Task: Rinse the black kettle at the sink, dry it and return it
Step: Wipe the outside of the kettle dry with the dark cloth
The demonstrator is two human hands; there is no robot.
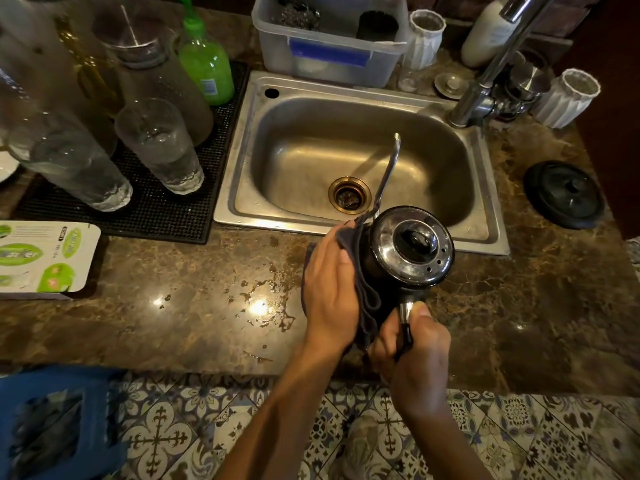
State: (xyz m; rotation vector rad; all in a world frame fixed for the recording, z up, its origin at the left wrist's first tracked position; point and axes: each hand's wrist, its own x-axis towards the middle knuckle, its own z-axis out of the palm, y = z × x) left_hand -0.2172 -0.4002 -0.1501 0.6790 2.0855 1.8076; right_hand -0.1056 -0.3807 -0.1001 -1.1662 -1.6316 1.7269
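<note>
The black kettle [408,245] with a shiny lid and a long thin spout is held over the counter's front, just before the steel sink [242,161]. My right hand [415,351] grips its handle from below. My left hand [330,285] presses a dark grey cloth [363,296] flat against the kettle's left side. The spout points away over the sink basin. The kettle's black base [563,194] lies on the counter to the right of the sink.
A tap [485,77] rises at the sink's back right. Tall glasses [159,147] and a green bottle [206,64] stand on a black mat at left. A plastic tub [329,57] sits behind the sink. Water drops spot the marble counter [173,289].
</note>
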